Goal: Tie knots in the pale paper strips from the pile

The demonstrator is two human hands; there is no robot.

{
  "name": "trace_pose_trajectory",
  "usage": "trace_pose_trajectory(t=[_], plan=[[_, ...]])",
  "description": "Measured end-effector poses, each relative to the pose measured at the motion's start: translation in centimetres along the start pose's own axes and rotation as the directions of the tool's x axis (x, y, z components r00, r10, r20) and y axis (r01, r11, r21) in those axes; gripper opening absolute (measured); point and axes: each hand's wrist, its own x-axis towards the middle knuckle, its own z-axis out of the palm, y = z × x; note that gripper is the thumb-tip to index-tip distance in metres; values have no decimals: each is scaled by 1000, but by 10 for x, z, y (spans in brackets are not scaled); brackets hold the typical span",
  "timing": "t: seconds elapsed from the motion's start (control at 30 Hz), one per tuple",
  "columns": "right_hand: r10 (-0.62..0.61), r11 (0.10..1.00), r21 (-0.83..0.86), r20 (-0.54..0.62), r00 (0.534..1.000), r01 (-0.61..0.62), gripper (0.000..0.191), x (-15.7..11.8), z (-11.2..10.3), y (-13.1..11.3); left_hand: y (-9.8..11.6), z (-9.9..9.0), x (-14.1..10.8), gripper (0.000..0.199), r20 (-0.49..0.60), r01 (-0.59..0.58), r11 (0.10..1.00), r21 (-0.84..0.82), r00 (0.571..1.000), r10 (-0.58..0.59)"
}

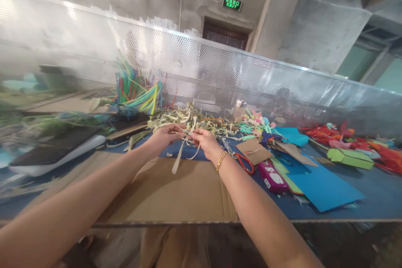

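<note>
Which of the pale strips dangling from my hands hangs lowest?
The broader strip, on the picture's left; its end shows against the cardboard. The narrower strip ends higher.

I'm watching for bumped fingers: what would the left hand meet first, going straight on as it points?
The left hand would most likely meet the right hand, close ahead at the pale strips; exact depth is unclear.

Left hand and right hand with gold bracelet, both pinching pale strips; below, cardboard sheet, blue tabletop; just beyond, tangled pale heap; right, purple box, blue sheet; left, multicoloured strand bundle; behind, perforated panel, green exit sign
</note>
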Motion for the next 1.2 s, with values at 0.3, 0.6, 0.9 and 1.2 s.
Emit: trace_pose_trajectory(t=[0.3, 0.6, 0.9, 1.2], plan=[[-60, 998, -7, 10, 998, 60, 22, 1, 3, 1, -5, 0, 2, 36, 30, 20, 985, 173, 999, -26], [-103, 992, -64, 72, 992, 108, 28, -4, 4, -5, -1, -2, 1, 31, 169, 11, 968, 252, 984, -55], [-91, 994, -58, 51, 995, 94, 23, 0, 4, 2, -4, -2, 5, 21, 193, -118, 934, 337, 980, 54], [-125, 990, -63, 23, 992, 126, 16, 1, 1, 1, -1, -5, 3, 20, 197, -102, 939, 328, 980, 38]])
